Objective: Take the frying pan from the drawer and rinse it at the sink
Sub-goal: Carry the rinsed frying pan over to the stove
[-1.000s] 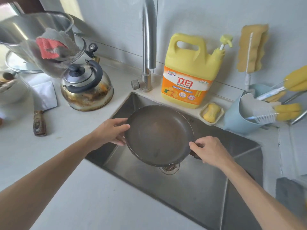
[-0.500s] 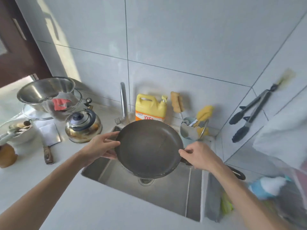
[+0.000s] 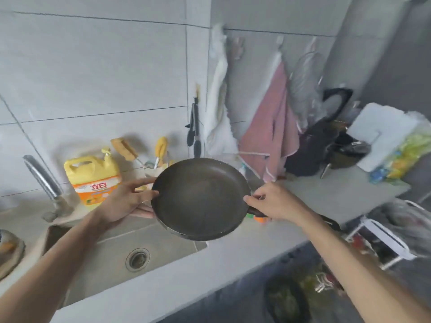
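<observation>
My left hand point(image 3: 126, 201) grips the frying pan point(image 3: 200, 199) by its rim, my right hand point(image 3: 275, 201) clamps its handle, above the sink point(image 3: 112, 252).

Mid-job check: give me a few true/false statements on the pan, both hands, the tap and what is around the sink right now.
1. Both hands hold the pan. True: left hand at its rim, right hand at the handle end.
2. Water runs from the tap. False: no stream shows.
3. The pan rests on the sink floor. False: it is held up in the air.
4. A yellow detergent jug stands behind the sink. True.
5. A pink towel hangs on the wall. True.
6. The pan holds food. False: it looks empty.
</observation>
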